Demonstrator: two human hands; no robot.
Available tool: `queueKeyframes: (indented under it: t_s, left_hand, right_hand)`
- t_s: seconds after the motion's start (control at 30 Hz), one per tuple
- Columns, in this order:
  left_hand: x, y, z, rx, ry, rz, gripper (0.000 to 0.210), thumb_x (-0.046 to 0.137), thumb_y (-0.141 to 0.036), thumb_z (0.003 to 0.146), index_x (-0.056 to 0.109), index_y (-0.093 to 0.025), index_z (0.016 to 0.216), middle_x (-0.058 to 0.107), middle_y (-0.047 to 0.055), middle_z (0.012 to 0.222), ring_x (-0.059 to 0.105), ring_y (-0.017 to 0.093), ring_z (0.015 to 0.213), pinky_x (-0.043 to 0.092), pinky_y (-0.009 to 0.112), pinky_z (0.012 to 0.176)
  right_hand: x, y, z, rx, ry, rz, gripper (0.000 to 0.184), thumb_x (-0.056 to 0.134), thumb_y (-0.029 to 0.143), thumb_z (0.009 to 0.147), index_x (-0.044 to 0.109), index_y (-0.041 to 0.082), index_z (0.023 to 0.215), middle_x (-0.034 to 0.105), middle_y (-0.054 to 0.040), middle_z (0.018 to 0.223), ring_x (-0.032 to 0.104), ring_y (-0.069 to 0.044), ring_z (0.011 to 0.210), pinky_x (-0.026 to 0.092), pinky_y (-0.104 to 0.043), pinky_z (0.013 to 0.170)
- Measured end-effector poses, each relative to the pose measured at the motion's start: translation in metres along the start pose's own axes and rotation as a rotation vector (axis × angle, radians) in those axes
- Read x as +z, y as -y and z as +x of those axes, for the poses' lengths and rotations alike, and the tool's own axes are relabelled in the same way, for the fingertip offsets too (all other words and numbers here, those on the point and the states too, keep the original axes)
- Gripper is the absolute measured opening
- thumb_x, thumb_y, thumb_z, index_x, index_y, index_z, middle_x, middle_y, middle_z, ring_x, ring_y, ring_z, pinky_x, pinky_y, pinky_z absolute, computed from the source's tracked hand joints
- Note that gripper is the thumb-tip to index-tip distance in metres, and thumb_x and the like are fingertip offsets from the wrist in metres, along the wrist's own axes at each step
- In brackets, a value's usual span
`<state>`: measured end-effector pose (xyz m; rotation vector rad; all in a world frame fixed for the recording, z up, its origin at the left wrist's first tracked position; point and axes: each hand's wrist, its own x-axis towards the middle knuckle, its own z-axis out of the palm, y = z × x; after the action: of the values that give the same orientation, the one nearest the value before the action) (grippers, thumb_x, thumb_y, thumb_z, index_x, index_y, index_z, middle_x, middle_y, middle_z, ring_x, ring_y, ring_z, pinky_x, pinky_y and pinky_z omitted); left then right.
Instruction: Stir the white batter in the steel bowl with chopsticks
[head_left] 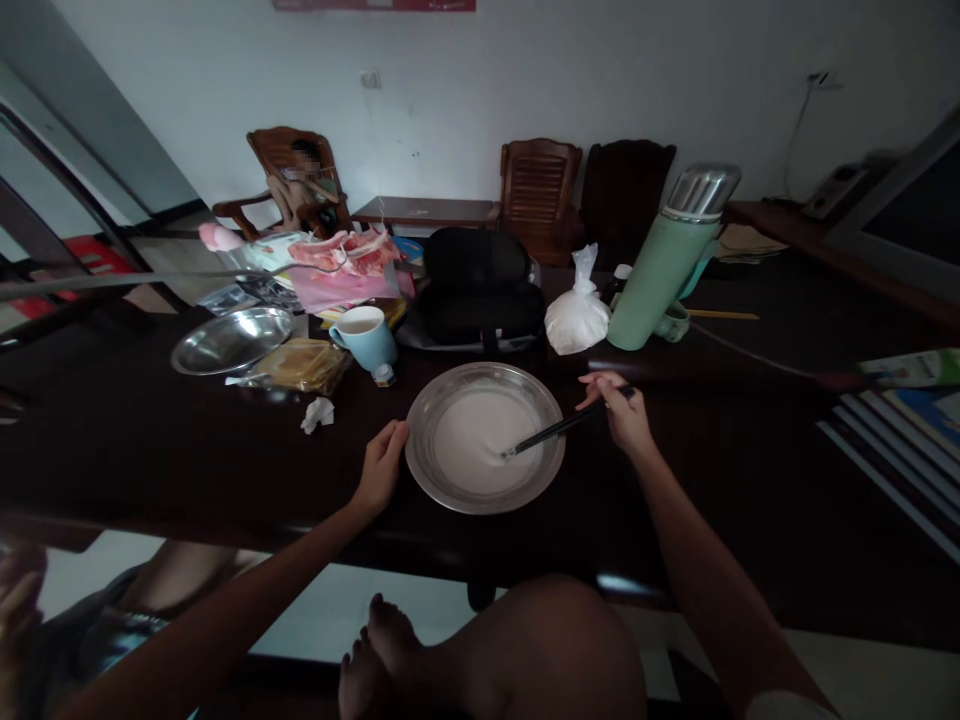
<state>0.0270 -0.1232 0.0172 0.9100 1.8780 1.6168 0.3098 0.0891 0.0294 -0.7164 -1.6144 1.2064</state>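
Observation:
A round metal bowl (pixel 422 450) stands on the dark table in front of me, with a pale, milky liquid (pixel 472 435) in it. At its left rim is my left hand (pixel 382 462), fingers closed against the edge; the fingertips are partly hidden. My right hand (pixel 619 408) is closed around black chopsticks (pixel 555 430) to the right of the bowl. They slant down to the left, and their tips dip into the liquid near the middle, where its surface is slightly rippled.
Behind the bowl are a black bag (pixel 480 290), a tied bag of white powder (pixel 577 318), a green thermos (pixel 660 270) and a light-blue mug (pixel 366 340). Leftward lie a shallow metal dish (pixel 232 340) and a plastic-wrapped package (pixel 300 365). Books (pixel 900 450) are stacked right. A person (pixel 307 190) sits beyond.

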Motion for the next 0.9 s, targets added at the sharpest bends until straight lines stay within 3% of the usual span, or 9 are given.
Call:
queueKeyframes:
  t_s: [0.17,0.23,0.37,0.53,0.63,0.77,0.9]
  left_hand:
    - [0.001,-0.003,-0.001,0.016,0.015,0.015,0.051,0.063,-0.065,0.079,0.048,-0.020,0.060,0.041,-0.004,0.061,0.037,0.013,0.061,0.035,0.024,0.055]
    - [0.001,-0.004,-0.001,0.024,0.017,0.005,0.051,0.063,-0.065,0.078,0.048,-0.020,0.060,0.041,-0.004,0.061,0.037,0.013,0.061,0.036,0.024,0.055]
    - [0.002,-0.005,-0.001,0.023,0.023,0.001,0.051,0.063,-0.065,0.077,0.047,-0.020,0.059,0.041,-0.004,0.060,0.036,0.013,0.060,0.037,0.024,0.056]
    - [0.002,-0.004,0.000,0.033,0.030,0.016,0.049,0.061,-0.064,0.079,0.048,-0.020,0.060,0.043,-0.003,0.061,0.038,0.014,0.062,0.039,0.025,0.059]
    - [0.003,-0.004,0.000,0.032,0.032,0.022,0.049,0.060,-0.063,0.079,0.048,-0.020,0.060,0.043,-0.003,0.062,0.038,0.014,0.063,0.039,0.025,0.059]
    - [0.003,-0.005,-0.001,0.023,0.039,0.029,0.048,0.060,-0.063,0.079,0.048,-0.020,0.060,0.042,-0.002,0.063,0.037,0.014,0.064,0.038,0.026,0.060]
    - [0.003,-0.004,-0.001,0.006,0.036,0.023,0.047,0.060,-0.061,0.079,0.048,-0.021,0.060,0.041,-0.002,0.063,0.038,0.015,0.064,0.038,0.026,0.059]
  right_hand:
    - [0.009,0.003,-0.006,0.018,0.198,-0.050,0.040,0.062,0.058,0.087,0.076,0.023,0.098,0.080,-0.0040,0.079,0.074,-0.023,0.078,0.057,-0.038,0.081]
    - [0.007,0.004,-0.006,0.003,0.149,-0.062,0.040,0.062,0.059,0.087,0.076,0.023,0.097,0.080,-0.0044,0.081,0.074,-0.023,0.081,0.057,-0.038,0.082]
    - [0.000,0.002,-0.003,-0.003,0.024,-0.028,0.038,0.058,0.057,0.091,0.075,0.022,0.092,0.074,-0.0020,0.067,0.071,-0.021,0.067,0.056,-0.036,0.073]
    - [0.006,0.005,-0.007,-0.007,0.207,-0.078,0.038,0.061,0.056,0.090,0.077,0.022,0.090,0.077,-0.0042,0.076,0.073,-0.023,0.079,0.056,-0.037,0.081]
    - [0.005,0.007,-0.007,-0.036,0.151,-0.117,0.037,0.062,0.057,0.089,0.077,0.023,0.091,0.079,-0.0051,0.083,0.073,-0.023,0.087,0.055,-0.038,0.086]
    - [-0.001,0.005,-0.005,-0.003,0.019,-0.080,0.038,0.057,0.055,0.092,0.075,0.021,0.091,0.075,-0.0033,0.070,0.072,-0.022,0.070,0.056,-0.037,0.075]
    - [0.003,0.004,-0.007,0.008,0.154,-0.084,0.039,0.058,0.057,0.091,0.076,0.022,0.090,0.077,-0.0040,0.073,0.073,-0.023,0.075,0.057,-0.039,0.079]
